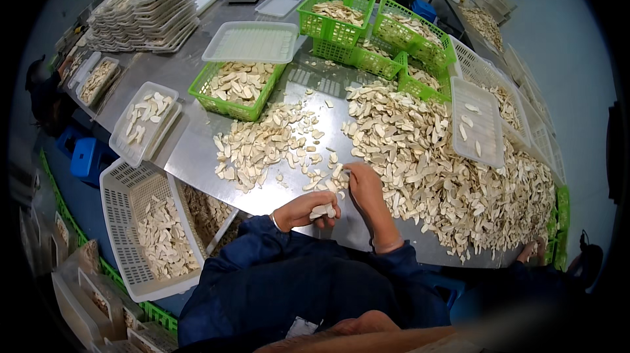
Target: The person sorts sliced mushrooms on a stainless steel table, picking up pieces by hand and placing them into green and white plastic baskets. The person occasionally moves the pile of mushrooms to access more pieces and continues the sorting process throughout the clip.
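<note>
My left hand (309, 210) holds several pale dried slices (323, 212), possibly mushroom, above the near edge of the steel table (197, 156). Just right of it, my right hand (365, 183) reaches down to the table with its fingertips at a small group of slices (335, 178); whether it grips one cannot be told. A loose pile of slices (261, 141) lies beyond my left hand. To the right of my right hand spreads a much larger heap (433, 171). A green plastic basket (253, 112) full of slices stands behind the smaller pile, a translucent tray (251, 42) partly over it.
Green baskets (334, 33) of slices stand at the back. A tray with few slices (477, 121) rests on the large heap. Left are stacked trays (162, 13), another tray (142, 117) and a white crate (118, 235) below the table edge. A co-worker's hand (531, 249) is at far right.
</note>
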The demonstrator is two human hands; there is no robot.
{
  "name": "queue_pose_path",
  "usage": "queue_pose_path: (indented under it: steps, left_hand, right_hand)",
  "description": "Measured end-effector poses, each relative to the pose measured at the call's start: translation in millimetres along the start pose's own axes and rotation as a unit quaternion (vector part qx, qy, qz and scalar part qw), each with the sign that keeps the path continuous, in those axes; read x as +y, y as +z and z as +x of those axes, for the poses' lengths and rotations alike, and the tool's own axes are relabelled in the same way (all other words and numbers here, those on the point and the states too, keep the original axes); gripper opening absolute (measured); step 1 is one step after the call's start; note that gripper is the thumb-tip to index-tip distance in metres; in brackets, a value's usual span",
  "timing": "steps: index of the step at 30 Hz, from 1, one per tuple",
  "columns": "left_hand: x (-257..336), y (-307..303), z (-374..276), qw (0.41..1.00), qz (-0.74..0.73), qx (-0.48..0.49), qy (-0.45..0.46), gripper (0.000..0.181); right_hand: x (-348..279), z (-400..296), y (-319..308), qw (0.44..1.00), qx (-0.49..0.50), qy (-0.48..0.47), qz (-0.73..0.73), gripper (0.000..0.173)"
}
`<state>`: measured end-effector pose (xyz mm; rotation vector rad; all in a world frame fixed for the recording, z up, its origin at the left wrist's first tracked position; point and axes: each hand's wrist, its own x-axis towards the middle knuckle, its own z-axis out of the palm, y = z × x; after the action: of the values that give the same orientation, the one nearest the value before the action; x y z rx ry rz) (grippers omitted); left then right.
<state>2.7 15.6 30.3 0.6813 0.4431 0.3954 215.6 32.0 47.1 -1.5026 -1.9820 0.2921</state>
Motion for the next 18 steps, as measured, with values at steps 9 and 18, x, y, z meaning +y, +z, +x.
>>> queue_pose_path:
  steps: [9,18]
  left_hand:
    - [-10,-12,7,0.995,-0.094,0.016,0.042,0.029]
    - [8,12,0,0.983,-0.163,0.050,0.069,0.038]
  right_hand:
    - [13,29,7,0.997,-0.066,-0.022,-0.036,0.018]
    - [-22,19,-56,0.944,-0.220,0.133,0.205,0.024]
